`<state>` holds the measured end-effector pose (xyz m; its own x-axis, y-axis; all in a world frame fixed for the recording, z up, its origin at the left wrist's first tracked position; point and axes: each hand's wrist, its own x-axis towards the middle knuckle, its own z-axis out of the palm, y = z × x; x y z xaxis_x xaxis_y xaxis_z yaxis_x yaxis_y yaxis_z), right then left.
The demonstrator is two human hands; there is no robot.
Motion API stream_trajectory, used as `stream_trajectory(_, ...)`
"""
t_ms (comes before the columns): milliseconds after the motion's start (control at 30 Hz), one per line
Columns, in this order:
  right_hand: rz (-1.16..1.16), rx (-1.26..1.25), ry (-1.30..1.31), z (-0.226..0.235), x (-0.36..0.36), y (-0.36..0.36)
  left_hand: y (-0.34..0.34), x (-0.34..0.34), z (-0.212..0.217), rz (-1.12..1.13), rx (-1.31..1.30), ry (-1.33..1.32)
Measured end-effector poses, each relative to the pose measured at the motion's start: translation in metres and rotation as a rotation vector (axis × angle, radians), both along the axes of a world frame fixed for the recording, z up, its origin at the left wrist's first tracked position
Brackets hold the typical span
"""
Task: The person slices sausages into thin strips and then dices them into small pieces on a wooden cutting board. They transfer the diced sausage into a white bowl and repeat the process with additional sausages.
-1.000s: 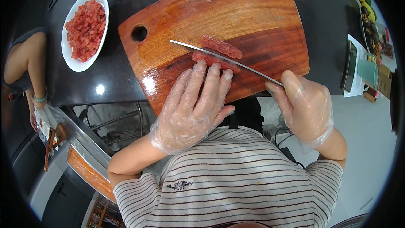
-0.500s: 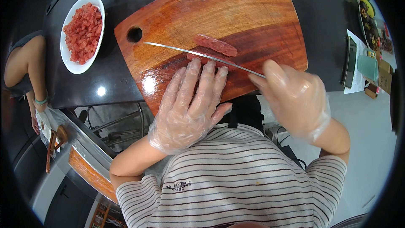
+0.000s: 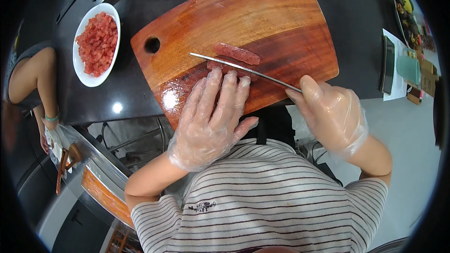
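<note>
A strip of red, white-flecked sausage [image 3: 237, 53] lies on the wooden cutting board [image 3: 262, 9]. Nearer me, a second sausage piece [image 3: 230, 69] is partly covered by the fingertips of my left hand [image 3: 206, 117], which press it to the board. That hand wears a clear plastic glove, fingers stretched forward and thumb apart. My right hand [image 3: 333, 115], gloved too, is closed round the handle of a knife [image 3: 248, 70]. The long thin blade slants between the two pieces, just beyond my left fingertips. Whether its edge touches meat or board, I cannot tell.
A white oval bowl [image 3: 116, 49] of small red diced pieces [image 3: 97, 42] stands left of the board on the dark table [image 3: 126, 91]. Another person's arm [image 3: 44, 84] shows at far left. A phone [image 3: 388, 65], paper and a green container [image 3: 408, 70] sit at right.
My right hand has drawn the knife back, so its tip sits further right over the board. My left hand keeps its place on the sausage. The whole view has shifted slightly.
</note>
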<state>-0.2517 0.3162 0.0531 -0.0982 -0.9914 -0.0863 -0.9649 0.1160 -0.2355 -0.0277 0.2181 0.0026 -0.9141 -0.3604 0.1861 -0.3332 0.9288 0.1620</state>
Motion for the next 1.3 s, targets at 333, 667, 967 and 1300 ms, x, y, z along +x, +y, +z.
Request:
stream_trajectory(333, -0.037, 0.043, -0.029, 0.004, -0.003, -0.006, 0.001, -0.002, 0.001, -0.007, -0.003, -0.003)
stream_trajectory(667, -0.087, -0.083, -0.075, 0.005, -0.014, -0.010, -0.002, -0.009, 0.005, 0.006, 0.069, -0.014)
stream_trajectory(967, -0.090, -0.052, -0.038, 0.011, -0.002, -0.003, -0.005, -0.007, 0.009, -0.001, 0.123, -0.032)
stream_trajectory(1300, -0.048, -0.054, -0.011, 0.005, 0.001, -0.006, -0.015, -0.007, 0.009, -0.067, 0.122, -0.058)
